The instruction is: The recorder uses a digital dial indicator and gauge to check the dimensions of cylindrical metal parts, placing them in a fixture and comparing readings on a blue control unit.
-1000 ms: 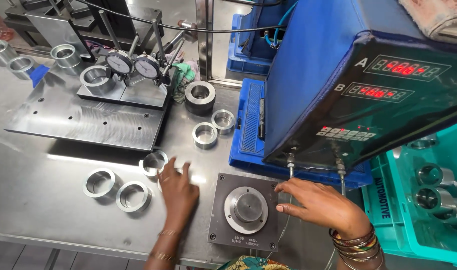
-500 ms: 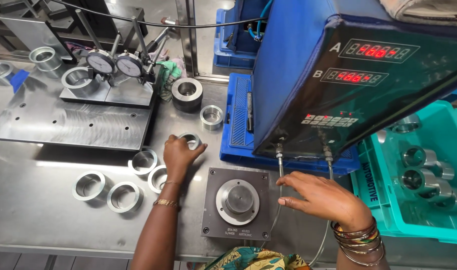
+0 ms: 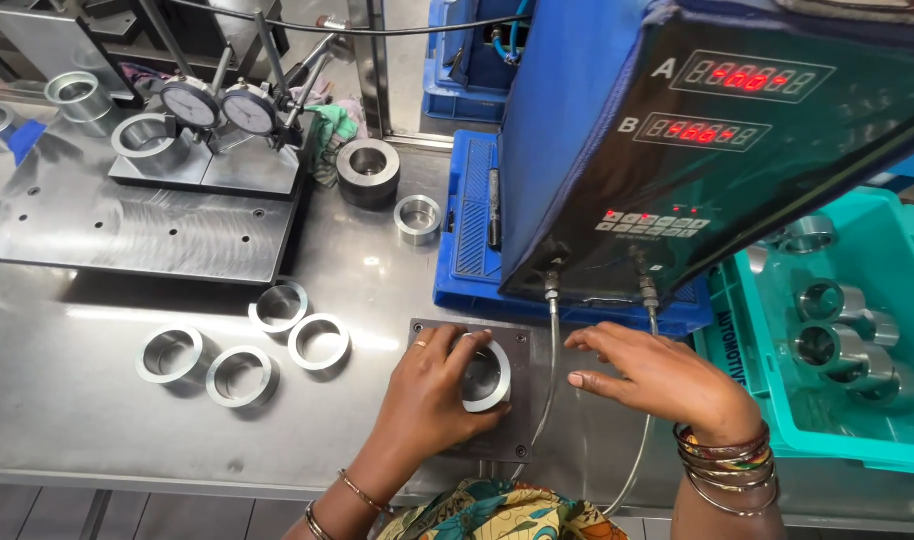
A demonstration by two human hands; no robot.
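One metal ring (image 3: 485, 375) sits on the dark square gauge block (image 3: 522, 345) at the near edge of the steel bench (image 3: 67, 400), and the left hand (image 3: 432, 390) has it by the rim, thumb and fingers curled round its outer edge as it seats over the block's round plug. By the look of it, the step in hand is setting the ring down for gauging; the next move would call for pressing it flat and square, then letting go without tipping it. Just to the right, the right hand (image 3: 662, 375) rests flat on the bench beside the block, fingers spread and holding nothing, close to the two thin hoses (image 3: 552, 340) running up to the blue readout unit (image 3: 677, 130). Three more rings (image 3: 242, 375) lie apart to the left, and finished-looking sleeves fill the teal crate (image 3: 882, 440) on the right.
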